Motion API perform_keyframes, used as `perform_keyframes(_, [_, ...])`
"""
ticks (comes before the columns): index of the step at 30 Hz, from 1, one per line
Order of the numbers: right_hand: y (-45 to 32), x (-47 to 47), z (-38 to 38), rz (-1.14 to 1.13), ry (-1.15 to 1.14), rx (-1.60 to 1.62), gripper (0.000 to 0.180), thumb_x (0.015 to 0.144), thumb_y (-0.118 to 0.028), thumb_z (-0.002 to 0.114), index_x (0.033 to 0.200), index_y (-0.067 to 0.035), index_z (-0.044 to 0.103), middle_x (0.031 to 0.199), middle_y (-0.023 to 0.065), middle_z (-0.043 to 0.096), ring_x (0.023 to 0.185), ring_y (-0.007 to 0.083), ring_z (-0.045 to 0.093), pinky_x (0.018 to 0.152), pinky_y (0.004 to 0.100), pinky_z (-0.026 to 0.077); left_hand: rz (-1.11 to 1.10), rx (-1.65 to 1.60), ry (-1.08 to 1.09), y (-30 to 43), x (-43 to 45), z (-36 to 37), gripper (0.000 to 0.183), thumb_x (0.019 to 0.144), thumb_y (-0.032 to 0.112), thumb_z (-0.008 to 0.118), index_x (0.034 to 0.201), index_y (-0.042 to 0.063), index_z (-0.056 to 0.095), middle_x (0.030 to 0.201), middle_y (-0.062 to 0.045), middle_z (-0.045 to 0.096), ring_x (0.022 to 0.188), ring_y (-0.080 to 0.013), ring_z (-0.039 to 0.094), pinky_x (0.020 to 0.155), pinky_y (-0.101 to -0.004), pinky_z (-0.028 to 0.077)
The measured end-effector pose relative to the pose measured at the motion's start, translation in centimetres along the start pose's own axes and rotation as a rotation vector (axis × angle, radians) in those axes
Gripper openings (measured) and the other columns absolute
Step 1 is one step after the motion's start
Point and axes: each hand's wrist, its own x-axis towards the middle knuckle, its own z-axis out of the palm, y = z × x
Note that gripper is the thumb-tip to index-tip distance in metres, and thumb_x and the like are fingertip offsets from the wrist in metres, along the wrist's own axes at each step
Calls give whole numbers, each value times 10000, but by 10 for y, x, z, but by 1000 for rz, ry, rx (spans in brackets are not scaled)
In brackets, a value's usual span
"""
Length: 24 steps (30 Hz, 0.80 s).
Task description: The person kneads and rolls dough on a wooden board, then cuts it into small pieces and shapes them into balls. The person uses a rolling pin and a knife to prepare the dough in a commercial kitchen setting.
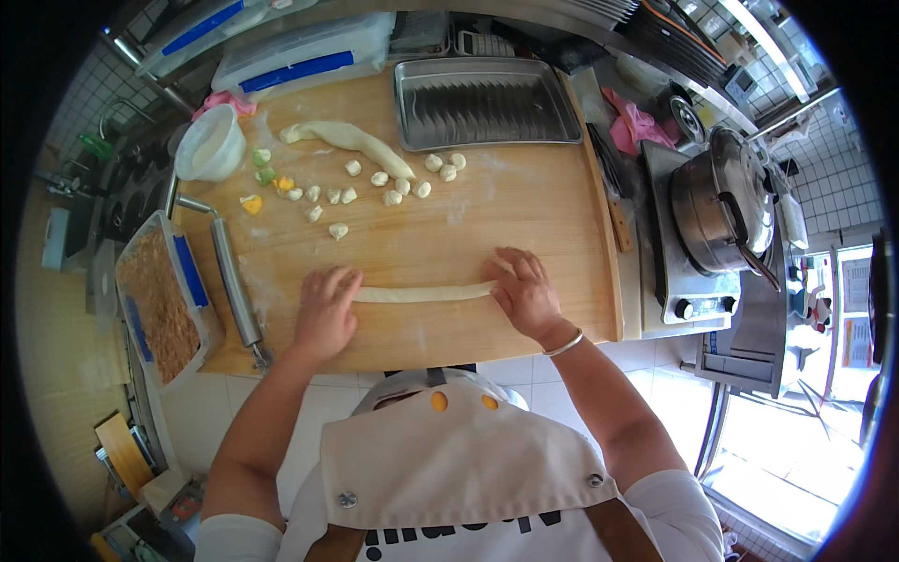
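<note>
A thin, pale dough rope (425, 292) stretches from side to side across the wooden board (449, 246) in front of me. My left hand (328, 305) has its fingers over the rope's left end, hiding that tip. At the opposite end my right hand (523, 291) grips the rope between thumb and fingers; its fingertips are blurred. Farther back lies a thicker dough roll (351, 140). Several small white dough pieces (338, 231) are scattered around it, along with green dough pieces (264, 175) and yellow dough pieces (251, 204).
A metal tray (488, 140) sits at the board's back. On the left are a white bowl (223, 151), a steel rolling pin (235, 281) and a plastic container of minced filling (160, 295). A lidded pot (716, 211) stands on a cooker (692, 295) at right, near a wooden-handled knife (621, 226).
</note>
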Motion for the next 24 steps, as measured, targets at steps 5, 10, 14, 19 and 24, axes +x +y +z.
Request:
perform_keyframes(5, [-37,-20,9,168,-181,-217,813,791,-473,605,1451,-129,275,1506,178,217,1386,355,207,1111,554,150,5,-151,6,48,4,36,762,762,306,665,1418,98,338,1479,-178,266,1376,-355,239,1098,-576,153])
perform_keyframes(10, [-87,-33,-27,290,-538,-263,908,794,-561,569,1484,-114,183,1534,188,138,1412,348,156,1112,582,112,-93,-87,-295,65,-21,14,840,759,420,669,1453,138,290,1526,-181,165,1403,-368,173,1106,-580,114])
perform_keyframes(14, [-57,18,-30,262,-242,-278,906,802,-552,563,1483,-98,174,1539,160,150,1418,312,159,1117,579,98,-130,-30,-134,50,21,8,859,762,459,666,1455,134,278,1516,-187,197,1404,-365,170,1119,-568,92])
perform_keyframes(19, [-44,-9,-16,251,-316,-204,880,802,-498,584,1472,-75,202,1534,100,210,1415,262,191,1123,570,96,-114,-37,-246,41,10,11,851,770,451,660,1452,116,277,1502,-198,211,1386,-365,202,1102,-595,92])
perform_keyframes(24, [-40,-61,-13,207,-154,-113,675,736,-342,675,1329,-123,439,1407,96,404,1324,272,341,1104,536,197,-101,-80,-194,40,-41,15,842,750,419,661,1449,129,291,1493,-175,238,1394,-342,200,1110,-582,89])
